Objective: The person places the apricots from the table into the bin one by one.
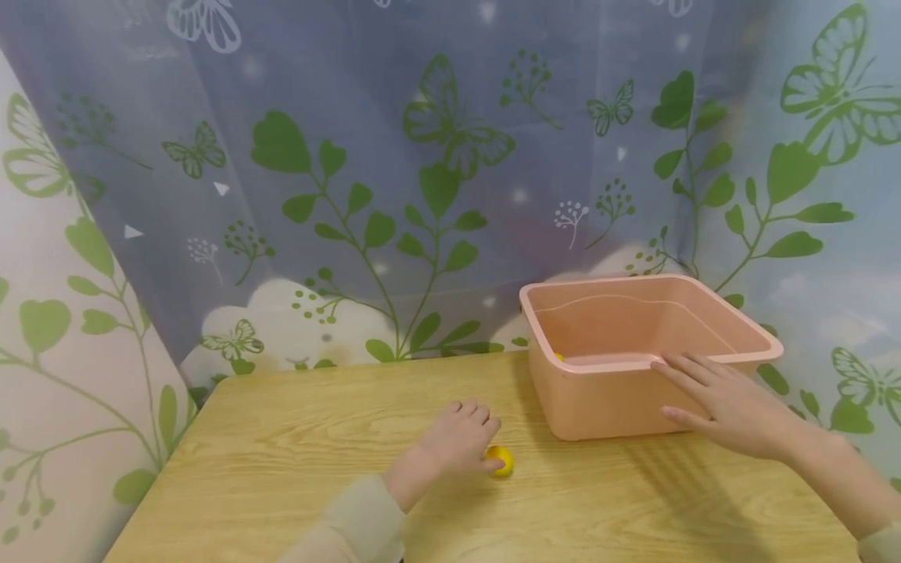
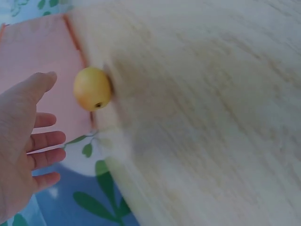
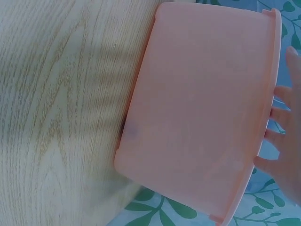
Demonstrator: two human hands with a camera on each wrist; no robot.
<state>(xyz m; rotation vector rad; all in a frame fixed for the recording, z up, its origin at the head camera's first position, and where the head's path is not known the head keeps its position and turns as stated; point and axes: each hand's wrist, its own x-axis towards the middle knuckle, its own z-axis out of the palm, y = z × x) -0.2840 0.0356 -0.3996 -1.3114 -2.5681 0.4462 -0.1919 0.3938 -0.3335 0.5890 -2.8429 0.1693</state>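
A small yellow oval fruit (image 1: 503, 463) with a dark spot at one end lies on the wooden table. My left hand (image 1: 449, 442) is just left of it in the head view, its thumb overlapping the fruit. From the left wrist, the hand (image 2: 19, 146) shows loosely spread fingers and a gap between thumb and fruit (image 2: 92, 88). A pink plastic tub (image 1: 612, 403) stands to the right. Over its front rim my right hand (image 1: 732, 407) is stretched out flat, fingertips right at the edge. In the right wrist view those fingers (image 3: 277, 136) lie along the rim, not curled round it.
Inside the tub, a bit of something yellow (image 1: 559, 356) shows at the left, mostly hidden by the wall. The wood-grain table (image 1: 296, 438) ends at a patterned curtain (image 1: 352, 195) with leaves and butterflies, which hangs behind and at both sides.
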